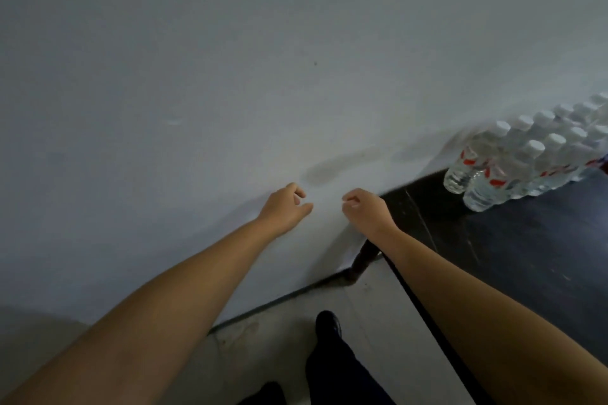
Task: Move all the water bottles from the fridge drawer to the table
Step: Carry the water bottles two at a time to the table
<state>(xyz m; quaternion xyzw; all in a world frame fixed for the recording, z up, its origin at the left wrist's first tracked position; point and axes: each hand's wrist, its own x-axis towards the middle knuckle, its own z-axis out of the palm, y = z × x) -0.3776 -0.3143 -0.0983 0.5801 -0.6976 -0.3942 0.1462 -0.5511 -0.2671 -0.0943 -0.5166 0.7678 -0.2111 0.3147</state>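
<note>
Several clear water bottles (pixel 529 158) with white caps and red labels stand in rows on the dark table (pixel 513 240) at the right, against the wall. My left hand (pixel 285 207) hangs in front of the wall with loosely curled fingers, holding nothing. My right hand (pixel 365 210) hovers by the table's left corner, fingers also loosely curled and empty. Both hands are well left of the bottles. No fridge drawer is in view.
A pale grey wall (pixel 230 76) fills most of the view. A dark table leg (pixel 362 260) stands near the wall's base. Light floor (pixel 378 322) lies below, with my dark trousers and shoe (pixel 327 325) on it.
</note>
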